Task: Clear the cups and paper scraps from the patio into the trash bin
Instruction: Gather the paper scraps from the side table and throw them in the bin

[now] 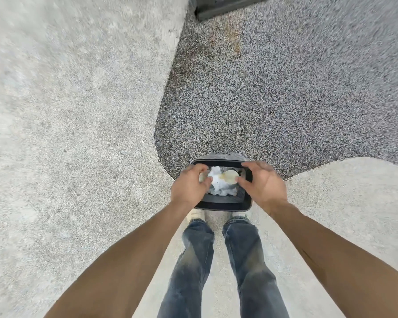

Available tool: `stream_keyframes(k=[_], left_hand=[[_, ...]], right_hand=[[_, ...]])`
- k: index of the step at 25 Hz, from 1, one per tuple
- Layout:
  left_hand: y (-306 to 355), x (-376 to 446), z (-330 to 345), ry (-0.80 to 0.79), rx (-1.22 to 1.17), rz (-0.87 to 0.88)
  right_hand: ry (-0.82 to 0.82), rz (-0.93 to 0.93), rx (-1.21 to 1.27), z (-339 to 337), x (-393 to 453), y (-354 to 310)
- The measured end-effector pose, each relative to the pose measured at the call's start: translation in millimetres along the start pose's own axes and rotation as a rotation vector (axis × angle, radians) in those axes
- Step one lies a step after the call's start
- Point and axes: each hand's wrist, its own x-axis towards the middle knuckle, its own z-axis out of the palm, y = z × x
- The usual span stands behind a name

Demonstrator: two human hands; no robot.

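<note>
Across the left half of the frame lies pale concrete paving (67, 134), and I see no cup or scrap on the part that shows. Lower centre, my left hand (190, 183) hangs over the left rim of the trash bin (223, 206). Its fingers are curled inward, and a pale round edge peeks out just beside them. I take that for a cup (202, 177), but whether I grip it or it already lies in the bin I cannot tell.

Inside the bin, between my hands, sit crumpled white paper scraps (218, 183) and a second cup (230, 176), seen from above as a pale disc. To its right, my right hand (262, 183) hovers over the right rim with the fingers spread and loosely bent, holding nothing that I can make out.

I judge this to be the dropping step: litter going into the bin at my feet. If the left cup is in my fingers, the next move is simply to loosen them over the opening. After that I would need to look round for what is left, since the dark speckled ground (285, 88) at upper right shows no litter either.
</note>
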Motion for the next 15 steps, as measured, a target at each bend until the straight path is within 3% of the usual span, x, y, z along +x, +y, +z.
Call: stream_keyframes(k=[8, 15], left_hand=[[135, -78, -142, 0.149, 0.056, 0.357], [253, -134, -194, 0.119, 0.182, 0.560]], right_hand=[[0.260, -0.128, 0.043, -183, -73, -14], [0.514, -0.007, 0.016, -309, -161, 19]])
